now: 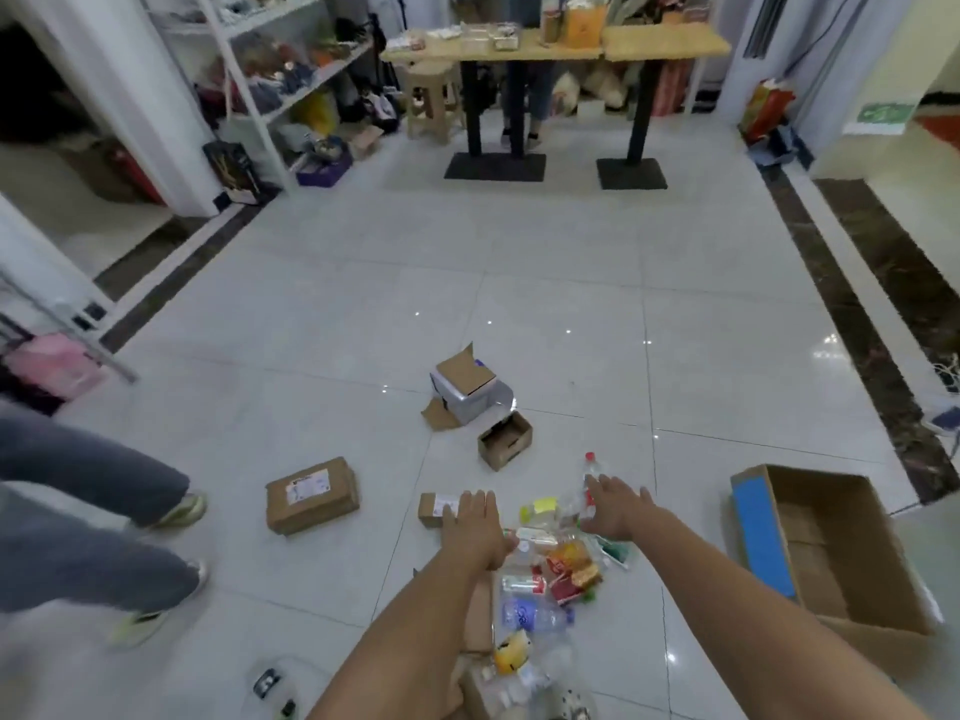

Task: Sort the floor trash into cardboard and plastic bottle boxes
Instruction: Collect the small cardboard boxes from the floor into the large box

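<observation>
Both hands empty, fingers spread: left hand [475,522] over small carton [439,509], right hand [615,509] reaching red-capped bottle [589,478] beyond it; grip bottle mid-body, then carry toward big open box [852,543] right of the carton.

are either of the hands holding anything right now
Nothing is held: the left hand hovers open over a small cardboard box, the right hand open over the bottles.

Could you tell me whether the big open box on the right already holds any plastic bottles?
No, the big open box shows only bare cardboard inside.
</observation>
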Available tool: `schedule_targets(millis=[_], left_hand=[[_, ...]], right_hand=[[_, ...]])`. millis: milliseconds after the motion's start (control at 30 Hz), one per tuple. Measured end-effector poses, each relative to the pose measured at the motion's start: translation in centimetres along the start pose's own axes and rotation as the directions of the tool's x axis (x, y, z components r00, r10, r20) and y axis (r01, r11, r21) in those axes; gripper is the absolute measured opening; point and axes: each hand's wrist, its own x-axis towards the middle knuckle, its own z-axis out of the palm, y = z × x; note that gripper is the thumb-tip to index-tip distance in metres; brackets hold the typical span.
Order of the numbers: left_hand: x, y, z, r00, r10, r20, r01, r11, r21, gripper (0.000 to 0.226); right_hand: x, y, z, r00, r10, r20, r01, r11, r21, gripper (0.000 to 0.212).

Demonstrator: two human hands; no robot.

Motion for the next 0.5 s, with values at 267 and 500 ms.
schedule_targets(millis=[267,500], left_hand=[[2.8,-5.3,-1.3,0.988,-0.155,0.018,0.156,0.979,-0.132,0.077],[7.4,-7.0,-4.3,0.983,-0.182,-0.016,0.175,0.965,-0.197,0.073]], right_hand=[[7.3,-4.1,-5.2,0.991,-0.123,0.049,0.130,0.978,-0.162,0.076],[12.6,-3.5,-9.5,0.991,-0.135,0.012,0.135,0.974,-0.180,0.075]])
